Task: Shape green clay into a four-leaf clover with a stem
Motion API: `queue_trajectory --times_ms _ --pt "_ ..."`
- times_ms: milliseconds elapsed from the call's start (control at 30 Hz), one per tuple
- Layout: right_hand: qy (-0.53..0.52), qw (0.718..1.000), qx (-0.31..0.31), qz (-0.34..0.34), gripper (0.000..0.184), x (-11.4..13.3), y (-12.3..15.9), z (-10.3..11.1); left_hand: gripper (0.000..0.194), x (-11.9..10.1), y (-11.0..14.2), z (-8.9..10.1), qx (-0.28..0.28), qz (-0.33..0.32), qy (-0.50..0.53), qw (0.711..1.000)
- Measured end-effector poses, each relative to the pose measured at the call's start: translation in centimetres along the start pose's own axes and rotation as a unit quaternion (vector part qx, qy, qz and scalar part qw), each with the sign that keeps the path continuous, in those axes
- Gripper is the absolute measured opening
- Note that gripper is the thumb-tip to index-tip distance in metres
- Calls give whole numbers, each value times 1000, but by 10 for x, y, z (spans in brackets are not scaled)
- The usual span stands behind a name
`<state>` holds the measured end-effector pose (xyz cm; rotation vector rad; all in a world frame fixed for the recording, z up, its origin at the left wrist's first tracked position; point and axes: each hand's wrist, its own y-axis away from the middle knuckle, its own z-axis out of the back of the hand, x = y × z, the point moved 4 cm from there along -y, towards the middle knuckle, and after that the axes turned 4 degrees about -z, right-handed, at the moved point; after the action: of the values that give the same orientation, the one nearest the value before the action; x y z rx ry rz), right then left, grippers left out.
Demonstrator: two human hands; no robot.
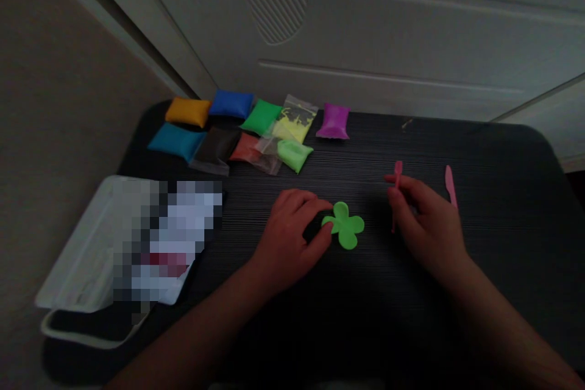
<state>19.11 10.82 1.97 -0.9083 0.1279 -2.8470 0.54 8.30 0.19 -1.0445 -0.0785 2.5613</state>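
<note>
A bright green four-petalled clay shape (348,233), like a clover, lies flat on the dark table. My left hand (292,234) rests at its left side, with thumb and index finger closed about the left petal. Held upright between the thumb and fingers of my right hand (427,222) is a small pink plastic modelling tool (397,172) with a flat, wider upper end. Its thin lower end comes down close to the table, apart from the clay. A pink plastic knife (450,186) lies just beyond my right hand, its lower end hidden by it.
Several clay packets stand at the back left, among them an orange packet (188,111) and a blue packet (231,103); a purple packet (334,121) lies apart. A white handled box (75,256) and a blurred-out phone-like screen (180,237) are at left. A white panel (411,42) rises behind the table.
</note>
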Motion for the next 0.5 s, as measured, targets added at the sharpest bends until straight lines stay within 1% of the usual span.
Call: queue_trajectory --times_ms 67,133,167,267,333,433,500 --pt "53 998 37 12 26 -6 -4 -10 28 1 -1 -1 -11 23 -21 999" --pt "99 992 70 19 27 -9 -5 -18 33 1 -2 -2 -8 36 -39 999" --pt "114 990 77 20 28 -9 -5 -20 33 1 -3 -3 -2 38 -46 998" --pt "128 990 56 33 30 -5 -4 -18 30 1 -4 -5 8 41 -54 998" --pt "130 989 48 58 26 0 -1 -15 28 1 -5 -5 8 43 -56 997" --pt "139 983 71 95 20 8 4 -13 27 1 -5 -6 12 40 -60 997" --pt "140 981 91 102 20 11 8 -14 27 0 -5 -7 15 34 -63 997"
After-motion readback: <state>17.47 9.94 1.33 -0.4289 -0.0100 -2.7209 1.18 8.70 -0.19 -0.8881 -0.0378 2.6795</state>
